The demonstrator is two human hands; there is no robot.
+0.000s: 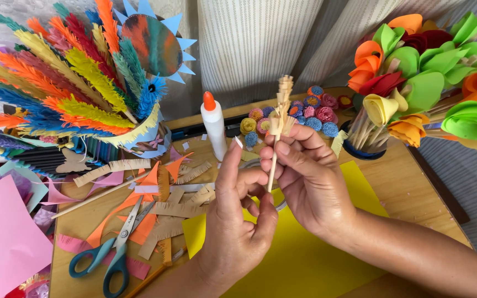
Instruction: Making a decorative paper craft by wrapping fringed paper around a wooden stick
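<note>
Item: thin wooden stick (pixel 272 168) topped with a tan fringed paper coil (pixel 282 107), held upright above the desk (pixel 398 171). Right hand (pixel 305 176) pinches the stick just under the coil, at 12 o'clock of the left hand (pixel 238 221), whose fingers curl round the lower end. Glue bottle (pixel 214 126) at 10 o'clock; scissors (pixel 114 251) at 8 o'clock.

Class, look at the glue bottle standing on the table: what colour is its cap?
The glue bottle has an orange cap, clearest in the head view.
</note>
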